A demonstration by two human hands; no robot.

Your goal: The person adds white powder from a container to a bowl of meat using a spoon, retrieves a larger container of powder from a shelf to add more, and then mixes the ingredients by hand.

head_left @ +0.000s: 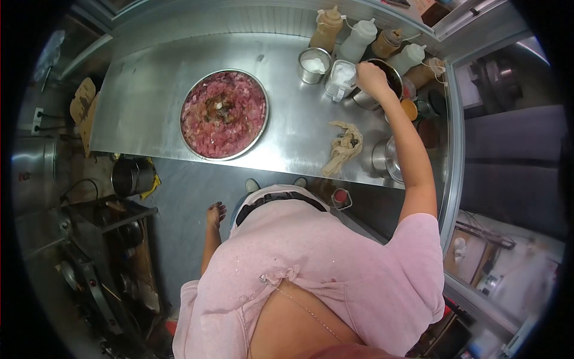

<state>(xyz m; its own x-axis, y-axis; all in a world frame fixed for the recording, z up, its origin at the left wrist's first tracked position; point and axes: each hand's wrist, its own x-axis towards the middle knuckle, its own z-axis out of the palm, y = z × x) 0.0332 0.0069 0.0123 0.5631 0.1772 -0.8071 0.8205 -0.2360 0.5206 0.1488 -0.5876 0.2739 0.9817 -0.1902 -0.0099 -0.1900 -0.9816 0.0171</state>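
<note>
Glossy metal bowl (268, 112) and counter (299, 131)

On the counter (299, 113), left of middle: a bowl (267, 116) with meat (222, 115) in it. At far right, bottles (358, 39) in a row; before them, from left to right — cup (311, 76), jug (339, 91), pot (366, 102). Beside the jug, right hand (372, 79). Nearer, right of the bowl, cloth (342, 148). Beyond the near edge — left hand (216, 212), apart from the counter.

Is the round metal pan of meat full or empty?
Full across: in the pan, pink meat spreads nearly to the rim, with no bare bottom showing; depth, cannot tell.
</note>
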